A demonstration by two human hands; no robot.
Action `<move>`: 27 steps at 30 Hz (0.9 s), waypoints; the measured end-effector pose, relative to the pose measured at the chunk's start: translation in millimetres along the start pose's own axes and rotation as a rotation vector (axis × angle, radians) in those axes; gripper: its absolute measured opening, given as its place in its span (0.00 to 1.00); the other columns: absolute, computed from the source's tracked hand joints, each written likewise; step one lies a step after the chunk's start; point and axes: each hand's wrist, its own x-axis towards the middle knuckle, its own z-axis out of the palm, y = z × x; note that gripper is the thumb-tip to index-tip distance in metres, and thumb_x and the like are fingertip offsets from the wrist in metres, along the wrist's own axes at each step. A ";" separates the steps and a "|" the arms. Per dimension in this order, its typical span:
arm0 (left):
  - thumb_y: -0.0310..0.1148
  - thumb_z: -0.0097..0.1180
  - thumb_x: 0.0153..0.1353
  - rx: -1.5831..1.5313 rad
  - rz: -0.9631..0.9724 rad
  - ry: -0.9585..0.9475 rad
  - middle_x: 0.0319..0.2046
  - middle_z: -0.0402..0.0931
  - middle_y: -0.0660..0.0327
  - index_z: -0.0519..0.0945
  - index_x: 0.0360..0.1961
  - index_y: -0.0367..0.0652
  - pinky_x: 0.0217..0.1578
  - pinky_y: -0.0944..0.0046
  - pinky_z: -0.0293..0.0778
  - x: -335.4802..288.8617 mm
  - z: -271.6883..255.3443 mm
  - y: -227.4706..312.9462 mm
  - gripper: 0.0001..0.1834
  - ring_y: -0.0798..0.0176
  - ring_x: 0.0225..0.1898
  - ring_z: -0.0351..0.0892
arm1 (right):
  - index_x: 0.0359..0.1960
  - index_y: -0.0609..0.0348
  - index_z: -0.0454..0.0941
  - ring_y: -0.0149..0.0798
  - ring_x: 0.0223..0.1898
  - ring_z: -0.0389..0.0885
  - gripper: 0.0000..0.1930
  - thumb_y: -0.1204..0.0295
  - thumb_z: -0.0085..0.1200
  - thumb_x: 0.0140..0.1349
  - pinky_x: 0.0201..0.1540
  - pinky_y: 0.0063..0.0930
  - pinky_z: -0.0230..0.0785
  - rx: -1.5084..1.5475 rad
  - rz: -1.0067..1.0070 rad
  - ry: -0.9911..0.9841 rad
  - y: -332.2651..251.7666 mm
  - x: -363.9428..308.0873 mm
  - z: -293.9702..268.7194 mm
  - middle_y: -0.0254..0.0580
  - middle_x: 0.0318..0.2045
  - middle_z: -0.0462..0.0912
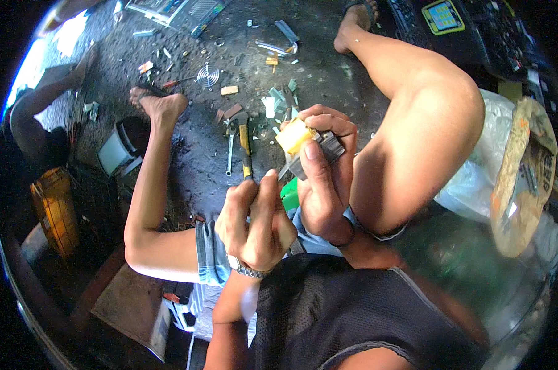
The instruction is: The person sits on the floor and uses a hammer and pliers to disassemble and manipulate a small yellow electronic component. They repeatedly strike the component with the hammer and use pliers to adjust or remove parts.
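Observation:
My right hand [328,176] is closed around a small transformer [294,137] with a yellow-wrapped coil and a dark layered core. Its thumb presses on the near side of the core. Just to the left and nearer, my left hand [257,225], with a metal-banded watch on the wrist, is curled closed. A thin grey metal strip [284,171] shows between its fingertips and the core; whether it is still joined to the core I cannot tell. On the ground beyond lies a hammer [244,139] with a yellow and black handle, its lower end hidden behind my left hand.
Beside the hammer lies a wrench [230,151]. Green-grey scraps [272,105], a round wire fan guard [208,76] and wood-coloured blocks [229,90] litter the ground. Plastic bags [476,185] and a torn sack [513,185] are at right. Another person's leg [38,102] is at far left.

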 end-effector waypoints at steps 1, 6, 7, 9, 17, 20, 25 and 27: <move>0.16 0.64 0.48 -0.038 -0.038 -0.013 0.34 0.78 0.47 0.87 0.45 0.29 0.27 0.58 0.79 3.2 -2.2 -1.3 0.19 0.52 0.27 0.81 | 0.57 0.62 0.69 0.39 0.55 0.72 0.13 0.71 0.48 0.75 0.63 0.36 0.64 -0.036 0.013 -0.035 0.5 -1.5 -1.3 0.50 0.53 0.70; 0.21 0.65 0.40 -0.063 0.022 -0.094 0.35 0.78 0.49 0.87 0.43 0.30 0.32 0.56 0.81 15.9 -23.4 -10.2 0.23 0.50 0.32 0.83 | 0.61 0.62 0.65 0.51 0.58 0.79 0.17 0.64 0.44 0.79 0.64 0.47 0.71 0.164 0.204 -0.040 -2.3 -4.9 3.0 0.54 0.59 0.72; 0.21 0.65 0.40 -0.089 0.059 -0.098 0.35 0.78 0.49 0.87 0.42 0.30 0.33 0.56 0.81 21.6 -25.8 -15.8 0.22 0.50 0.32 0.83 | 0.61 0.61 0.65 0.52 0.58 0.79 0.17 0.63 0.44 0.80 0.64 0.48 0.71 0.191 0.219 -0.046 -3.0 -4.3 4.5 0.54 0.59 0.72; 0.22 0.65 0.39 -0.146 0.134 -0.110 0.36 0.78 0.51 0.87 0.41 0.30 0.34 0.56 0.82 31.5 -30.7 -31.6 0.22 0.51 0.33 0.83 | 0.60 0.62 0.65 0.52 0.58 0.79 0.16 0.64 0.43 0.80 0.64 0.48 0.72 0.175 0.231 -0.138 -5.0 -1.7 2.8 0.54 0.58 0.72; 0.29 0.62 0.34 -0.172 0.251 -0.377 0.32 0.75 0.61 0.85 0.33 0.37 0.26 0.63 0.74 40.9 -71.8 -52.3 0.18 0.61 0.31 0.78 | 0.58 0.62 0.66 0.46 0.58 0.78 0.17 0.62 0.46 0.78 0.65 0.43 0.70 0.145 0.388 -0.491 -20.2 1.0 1.0 0.53 0.57 0.71; 0.33 0.61 0.36 -0.074 0.290 -0.419 0.34 0.74 0.62 0.84 0.31 0.40 0.28 0.63 0.74 51.1 -77.1 -51.4 0.16 0.63 0.33 0.78 | 0.59 0.60 0.66 0.42 0.61 0.73 0.17 0.61 0.44 0.80 0.67 0.40 0.66 0.216 0.436 -0.406 -19.5 -6.1 7.1 0.54 0.59 0.72; 0.32 0.59 0.36 0.052 0.279 -0.253 0.39 0.77 0.57 0.84 0.31 0.37 0.31 0.62 0.74 26.6 -52.8 -32.5 0.17 0.61 0.35 0.78 | 0.59 0.57 0.68 0.45 0.60 0.78 0.15 0.61 0.38 0.83 0.67 0.43 0.69 0.560 0.538 -0.138 6.8 -17.4 9.0 0.51 0.59 0.76; 0.31 0.61 0.38 -0.020 0.214 -0.312 0.36 0.75 0.58 0.84 0.31 0.38 0.31 0.61 0.75 24.9 -49.6 -31.5 0.16 0.59 0.34 0.78 | 0.58 0.57 0.68 0.46 0.57 0.80 0.15 0.61 0.39 0.82 0.64 0.44 0.71 0.564 0.555 -0.136 9.1 -13.8 5.5 0.51 0.56 0.77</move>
